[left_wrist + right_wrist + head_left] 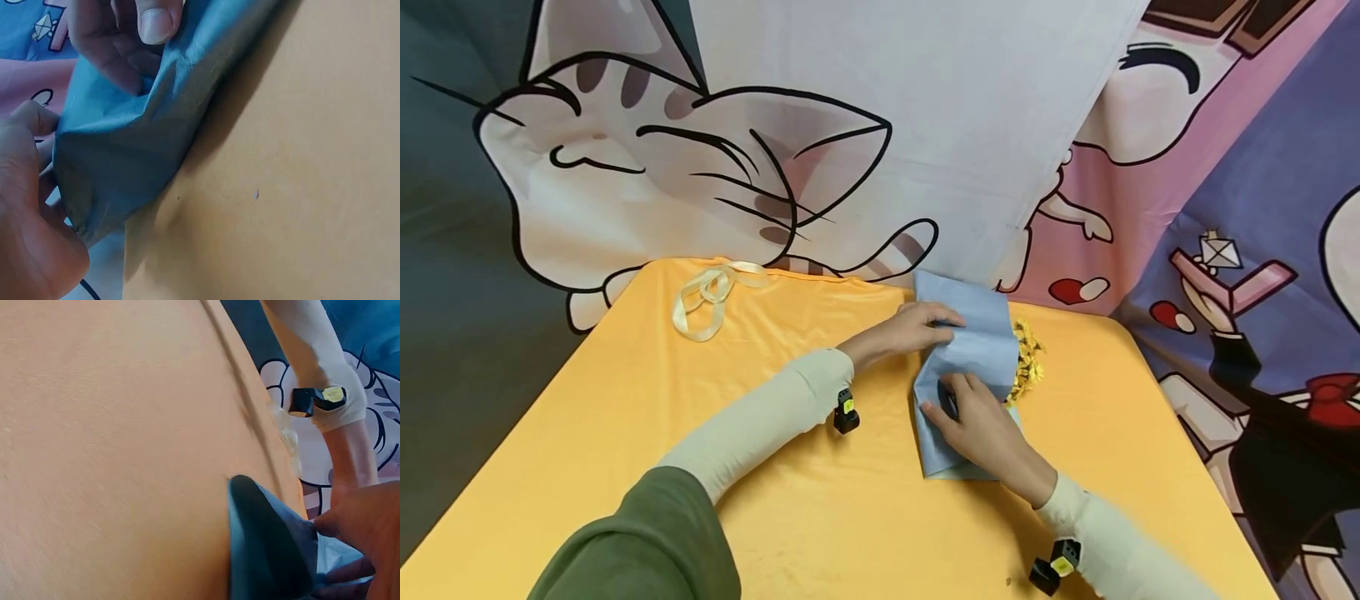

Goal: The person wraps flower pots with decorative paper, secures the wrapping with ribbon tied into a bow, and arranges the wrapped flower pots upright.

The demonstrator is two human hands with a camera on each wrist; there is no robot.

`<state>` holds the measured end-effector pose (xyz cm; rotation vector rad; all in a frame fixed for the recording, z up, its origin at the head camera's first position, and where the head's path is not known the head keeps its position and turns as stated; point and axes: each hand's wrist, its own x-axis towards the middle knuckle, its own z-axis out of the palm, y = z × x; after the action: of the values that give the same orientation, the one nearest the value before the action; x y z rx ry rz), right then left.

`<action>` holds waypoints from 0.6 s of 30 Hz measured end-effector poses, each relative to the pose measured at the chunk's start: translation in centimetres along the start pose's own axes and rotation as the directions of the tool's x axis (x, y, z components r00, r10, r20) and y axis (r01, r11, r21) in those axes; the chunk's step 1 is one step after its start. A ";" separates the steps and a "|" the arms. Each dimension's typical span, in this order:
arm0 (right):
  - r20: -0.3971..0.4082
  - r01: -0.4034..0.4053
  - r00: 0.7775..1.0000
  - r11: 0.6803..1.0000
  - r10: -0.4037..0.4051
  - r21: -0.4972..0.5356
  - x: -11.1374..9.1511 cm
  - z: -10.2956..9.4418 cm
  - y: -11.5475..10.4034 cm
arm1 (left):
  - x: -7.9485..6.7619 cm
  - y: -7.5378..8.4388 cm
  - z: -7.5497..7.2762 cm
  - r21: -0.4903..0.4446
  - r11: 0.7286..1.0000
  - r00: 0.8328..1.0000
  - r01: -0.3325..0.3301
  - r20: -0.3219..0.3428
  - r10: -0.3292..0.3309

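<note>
Blue paper (973, 358), reaching in from the desk's (835, 525) far edge, seems mid-wrap with flowers (1028, 362) showing along its right side, left hand (906, 330) and right hand (988, 429) each pinching it, and calls next for being drawn snugly closed.

Passing freely over yellow cloth (820, 517) at the near middle, between the pale sleeves (760, 421), up to the left edge of the blue paper (973, 354). Getting blocked there by the left hand (910, 329) on the far part and the right hand (988, 429) on the near part. Crossing from near left, running into the left sleeve with its black wrist camera (846, 415). Skirting a looped ribbon (720, 290) at far left. Finding room right of the yellow flowers (1026, 367), stopping at the printed backdrop (1000, 125) beyond the far and right edges.
</note>
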<state>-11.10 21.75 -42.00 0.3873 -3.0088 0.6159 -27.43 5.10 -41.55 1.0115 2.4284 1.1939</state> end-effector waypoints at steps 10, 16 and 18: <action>0.008 -0.092 0.996 0.996 0.093 -0.015 0.7 0.2 -0.3 | -0.3 0.0 -0.2 0.226 0.974 0.999 0.027 0.031 -0.035; 0.023 -0.110 0.994 0.993 0.111 -0.044 1.2 -0.9 0.1 | -0.7 0.1 -0.2 0.289 0.956 0.998 0.057 0.006 -0.061; 0.022 -0.112 0.993 0.992 0.113 -0.050 1.4 -1.2 0.3 | -1.0 0.2 -0.2 0.299 0.952 0.998 0.070 -0.013 -0.069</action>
<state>-12.48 22.15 -40.83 0.2253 -3.0796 0.5473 -26.69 4.42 -41.36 0.9915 2.6776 0.8190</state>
